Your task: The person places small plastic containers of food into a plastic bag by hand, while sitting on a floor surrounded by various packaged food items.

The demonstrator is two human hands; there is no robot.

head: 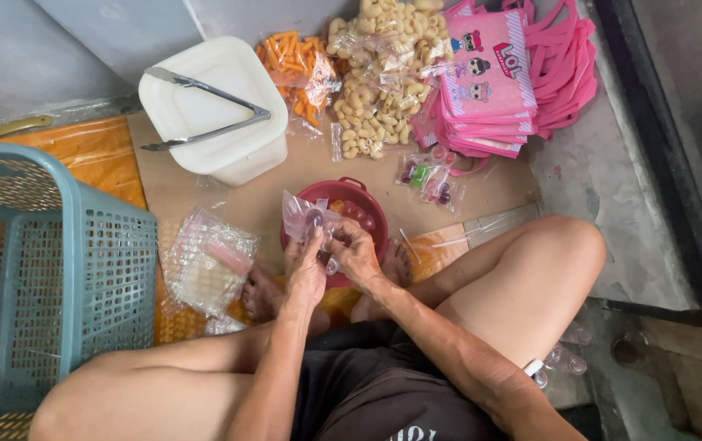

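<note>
Two bare hands meet over a dark red round plastic bowl, working a small clear plastic bag between them. Far out beyond the left hand's fingers stands a blue-grey perforated plastic laundry basket; nearer, just off the left hand's knuckles, lies a pile of clear plastic packets on the brown cardboard sheet. The left hand has its fingers curled and pressed together, pinching the bag's lower edge; the bag rises up and away from those fingertips, toward the bowl's far rim, its long axis running roughly in line with the fingers. The right hand sits just beside the left, touching or nearly touching it, fingers bent and closed on the same bag's near side; what it pinches inside the film cannot be made out. Both hands are equally near the bag, the left one holding more of it. Well ahead of the fingers sits a white square lidded plastic tub with metal tongs lying across its lid, then bags of orange stick snacks and pale puffed snacks. Right of those, a stack of pink fabric tote bags; small packets of coloured jelly cups lie between the stack and the bowl.
</note>
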